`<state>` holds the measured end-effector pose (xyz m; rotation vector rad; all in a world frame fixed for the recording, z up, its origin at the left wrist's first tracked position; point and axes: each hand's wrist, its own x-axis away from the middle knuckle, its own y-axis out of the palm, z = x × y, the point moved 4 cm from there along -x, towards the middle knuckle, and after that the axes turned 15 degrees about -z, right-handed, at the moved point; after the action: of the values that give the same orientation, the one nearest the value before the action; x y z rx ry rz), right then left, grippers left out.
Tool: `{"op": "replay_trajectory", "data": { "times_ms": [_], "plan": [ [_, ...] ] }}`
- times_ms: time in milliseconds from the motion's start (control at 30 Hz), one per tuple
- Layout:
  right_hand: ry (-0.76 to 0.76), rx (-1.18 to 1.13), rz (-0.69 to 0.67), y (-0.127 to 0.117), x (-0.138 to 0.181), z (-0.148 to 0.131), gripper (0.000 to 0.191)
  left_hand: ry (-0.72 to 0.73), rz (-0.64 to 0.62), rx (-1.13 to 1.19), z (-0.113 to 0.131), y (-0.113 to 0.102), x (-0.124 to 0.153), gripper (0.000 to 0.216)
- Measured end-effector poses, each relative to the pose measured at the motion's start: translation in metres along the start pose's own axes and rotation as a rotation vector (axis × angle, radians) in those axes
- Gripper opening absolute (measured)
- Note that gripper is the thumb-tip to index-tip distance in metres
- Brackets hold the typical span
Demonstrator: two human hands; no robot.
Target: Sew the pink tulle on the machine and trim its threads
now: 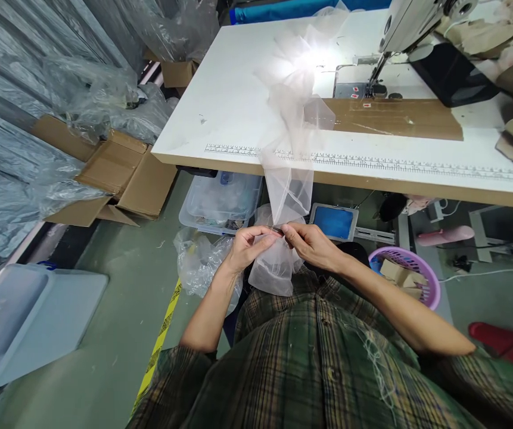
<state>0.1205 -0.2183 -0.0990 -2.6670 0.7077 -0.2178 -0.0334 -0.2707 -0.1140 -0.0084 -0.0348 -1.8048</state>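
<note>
And here, in the centre of the frame, both hands are meeting over a length of sheer fabric (288,190). The left hand (251,244) is bringing thumb and forefinger close together at the cloth, the other fingers curling beneath. The right hand (307,241) is pinching from the other side, its fingertips nearly touching the left's. Between them a small dark sliver (276,230) is showing, too small to name, and which hand is gripping it I cannot tell.

The fabric is running from the upper middle of the frame, where it is lying in loose, crumpled folds on the white table (229,89), left of the sewing machine (410,21). It is crossing the printed ruler (372,161), dropping over the front edge to the hands, and hanging below them against the plaid shirt (319,357).

This cloth is looking very light and limp, thin enough for the table to be showing through. It is probably going to be slipping between fingers, creasing at a touch and snagging on anything rough. A flat pinch with the finger pads, close to either side of the point being worked, is seeming the best hold; hard pulling is risking a distorted weave, and the length on the table is wanting slack.
</note>
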Motion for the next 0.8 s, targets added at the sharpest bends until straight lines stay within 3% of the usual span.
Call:
{"op": "replay_trajectory", "data": {
  "times_ms": [167,400,633,800],
  "plan": [
    [0.035,0.016,0.090,-0.001,-0.001,0.002,0.052,-0.015,0.012,0.016,-0.002,-0.002,0.001,0.030],
    [0.049,0.043,-0.020,0.003,0.006,0.002,0.049,-0.044,-0.054,0.041,0.004,-0.002,0.000,0.027],
    [-0.003,0.194,-0.043,0.001,0.002,-0.003,0.038,-0.144,-0.132,-0.016,0.008,-0.006,0.000,0.027],
    [0.081,0.191,-0.004,0.003,0.001,0.003,0.041,-0.163,-0.173,-0.052,0.006,-0.005,-0.001,0.030]
  ]
}}
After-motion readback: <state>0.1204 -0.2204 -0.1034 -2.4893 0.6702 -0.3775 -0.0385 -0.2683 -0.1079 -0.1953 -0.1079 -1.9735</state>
